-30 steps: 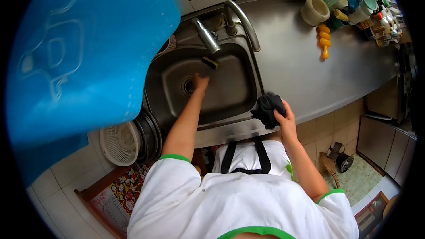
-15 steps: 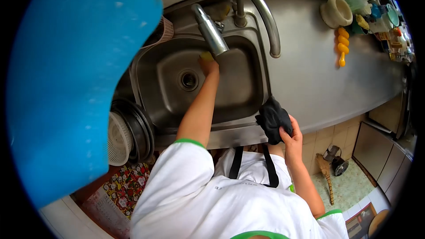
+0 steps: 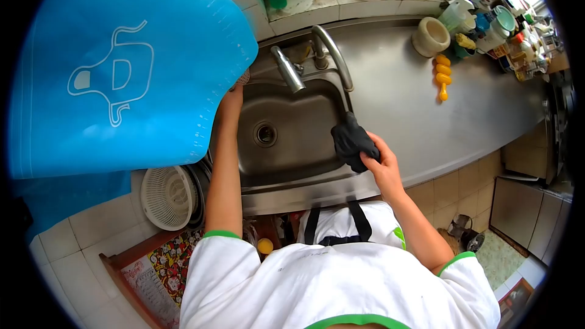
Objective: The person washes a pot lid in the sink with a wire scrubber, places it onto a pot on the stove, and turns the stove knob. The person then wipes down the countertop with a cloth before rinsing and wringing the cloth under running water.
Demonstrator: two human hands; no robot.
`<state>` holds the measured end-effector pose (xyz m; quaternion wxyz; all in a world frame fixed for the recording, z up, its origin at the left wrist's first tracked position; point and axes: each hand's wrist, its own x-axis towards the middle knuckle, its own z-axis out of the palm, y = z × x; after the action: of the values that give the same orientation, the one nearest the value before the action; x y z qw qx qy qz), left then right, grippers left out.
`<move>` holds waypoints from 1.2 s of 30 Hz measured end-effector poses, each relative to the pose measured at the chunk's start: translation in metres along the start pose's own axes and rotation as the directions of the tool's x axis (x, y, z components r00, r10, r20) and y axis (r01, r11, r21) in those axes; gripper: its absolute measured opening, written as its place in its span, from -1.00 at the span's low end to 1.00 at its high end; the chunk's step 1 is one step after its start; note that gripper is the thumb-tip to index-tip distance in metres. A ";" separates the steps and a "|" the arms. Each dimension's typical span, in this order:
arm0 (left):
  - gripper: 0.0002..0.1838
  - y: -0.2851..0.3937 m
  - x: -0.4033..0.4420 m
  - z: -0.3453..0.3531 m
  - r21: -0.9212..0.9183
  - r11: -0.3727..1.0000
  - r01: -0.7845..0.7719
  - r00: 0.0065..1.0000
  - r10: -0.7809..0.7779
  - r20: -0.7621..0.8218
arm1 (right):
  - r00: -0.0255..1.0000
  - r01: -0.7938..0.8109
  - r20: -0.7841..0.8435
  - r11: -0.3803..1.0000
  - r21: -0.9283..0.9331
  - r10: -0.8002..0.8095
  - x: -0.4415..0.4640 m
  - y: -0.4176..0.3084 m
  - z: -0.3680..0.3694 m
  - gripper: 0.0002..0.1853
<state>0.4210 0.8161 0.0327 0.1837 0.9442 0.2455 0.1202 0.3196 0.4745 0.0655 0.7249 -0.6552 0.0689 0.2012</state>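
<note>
A bunched black cloth [image 3: 352, 145] is in my right hand [image 3: 384, 161], pinched between thumb and fingers over the front right rim of the steel sink [image 3: 292, 140]. My left hand [image 3: 230, 99] reaches to the sink's back left corner, close to a pinkish basket [image 3: 242, 79]. Its fingers are mostly hidden by the edge of a blue sheet [image 3: 167, 122], which carries a white apron outline. Whether the left hand holds anything does not show.
A grey tap [image 3: 287, 68] and a curved spout [image 3: 334, 55] rise behind the sink. To its left stand a white colander [image 3: 167, 198] and dark pans. On the right counter are a stone mortar [image 3: 431, 36], an orange twisted object [image 3: 442, 78] and several bottles.
My left hand has moved from under the tap, where it held a yellowish sponge, leftward to the basket; the sponge is out of sight. The right hand still holds the black cloth. The view has shifted.
</note>
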 end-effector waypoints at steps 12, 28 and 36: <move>-0.67 0.070 -0.021 0.102 -0.454 0.832 -0.317 0.946 0.314 -0.086 | 0.827 -0.562 0.342 0.655 0.506 0.445 0.048 0.032 0.018 -0.56; -0.77 0.048 -0.041 0.142 -0.499 0.854 -0.150 0.988 0.138 -0.062 | 0.770 -0.613 0.391 0.412 0.674 0.504 0.120 0.053 0.052 -0.59; -0.72 0.065 -0.082 0.138 -0.661 0.722 0.205 0.979 -0.140 0.151 | 0.782 -0.602 0.344 0.489 0.631 0.519 0.148 0.061 0.057 -0.58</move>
<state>0.4221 0.6816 -0.0765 0.5333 0.7913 0.2639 0.1403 0.4214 0.5640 -0.0366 0.8158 -0.2507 0.3117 0.4176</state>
